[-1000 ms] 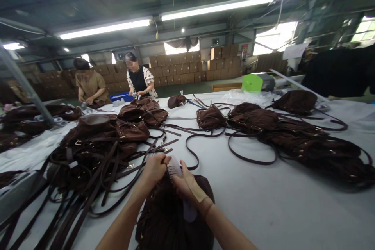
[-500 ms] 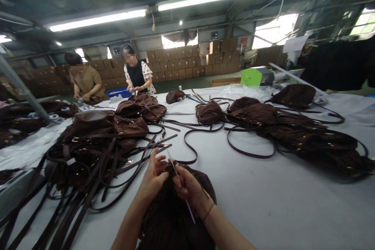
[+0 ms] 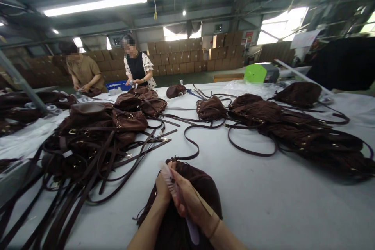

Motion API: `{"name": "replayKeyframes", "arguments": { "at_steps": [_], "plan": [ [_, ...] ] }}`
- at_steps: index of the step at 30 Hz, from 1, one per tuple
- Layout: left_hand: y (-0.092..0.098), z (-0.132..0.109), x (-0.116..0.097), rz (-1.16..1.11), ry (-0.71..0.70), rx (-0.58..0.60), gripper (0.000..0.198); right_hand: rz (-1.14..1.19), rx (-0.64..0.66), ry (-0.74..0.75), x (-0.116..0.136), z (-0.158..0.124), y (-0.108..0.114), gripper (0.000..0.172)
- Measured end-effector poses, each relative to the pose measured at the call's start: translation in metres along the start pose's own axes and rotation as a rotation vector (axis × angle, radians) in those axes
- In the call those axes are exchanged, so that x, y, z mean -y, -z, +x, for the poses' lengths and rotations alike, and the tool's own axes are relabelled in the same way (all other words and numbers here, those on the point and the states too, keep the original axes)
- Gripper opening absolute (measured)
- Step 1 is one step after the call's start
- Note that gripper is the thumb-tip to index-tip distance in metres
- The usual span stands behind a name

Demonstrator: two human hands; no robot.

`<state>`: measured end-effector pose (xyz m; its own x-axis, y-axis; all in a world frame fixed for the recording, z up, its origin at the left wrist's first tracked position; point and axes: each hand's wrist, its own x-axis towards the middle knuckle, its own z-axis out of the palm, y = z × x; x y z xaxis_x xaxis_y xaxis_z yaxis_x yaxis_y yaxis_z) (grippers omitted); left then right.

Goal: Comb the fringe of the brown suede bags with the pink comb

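Observation:
A dark brown bag (image 3: 205,183) with a drawstring-like gathered top lies on the table in front of me. My right hand (image 3: 190,199) is closed round a pale brush (image 3: 192,231), its handle pointing back toward me and its light bristles up by my fingertips. Close against it, my left hand (image 3: 163,185) grips the bag near its top edge. The brush partly covers that hand, and its fingertips are hidden. A dark strap (image 3: 191,150) runs from the bag's far end across the white tabletop.
Piled brown bags with long straps (image 3: 96,148) lie on the left, with another heap of bags (image 3: 307,133) on the right. A single bag (image 3: 211,108) sits between them. Two people stand beyond the table at left. Stacked cartons (image 3: 181,56) line the back.
My left hand has gone from spread fingers above the bag to closed on its top. The brush has turned so its bristles show, and the right hand has lowered slightly.

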<state>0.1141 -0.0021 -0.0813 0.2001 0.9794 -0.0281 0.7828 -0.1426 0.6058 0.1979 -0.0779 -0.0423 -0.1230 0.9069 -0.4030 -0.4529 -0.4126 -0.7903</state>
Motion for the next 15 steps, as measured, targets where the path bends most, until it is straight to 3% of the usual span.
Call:
{"name": "replayKeyframes", "arguments": {
  "at_steps": [5, 15],
  "plan": [
    [-0.010, 0.014, -0.001, 0.131, 0.101, 0.016, 0.032, 0.018, -0.027, 0.071, -0.014, -0.006, 0.003, 0.063],
    [-0.011, 0.020, -0.020, 0.277, 0.056, 0.036, 0.038, 0.179, -0.031, 0.057, -0.013, -0.015, 0.013, 0.076]
  ]
}}
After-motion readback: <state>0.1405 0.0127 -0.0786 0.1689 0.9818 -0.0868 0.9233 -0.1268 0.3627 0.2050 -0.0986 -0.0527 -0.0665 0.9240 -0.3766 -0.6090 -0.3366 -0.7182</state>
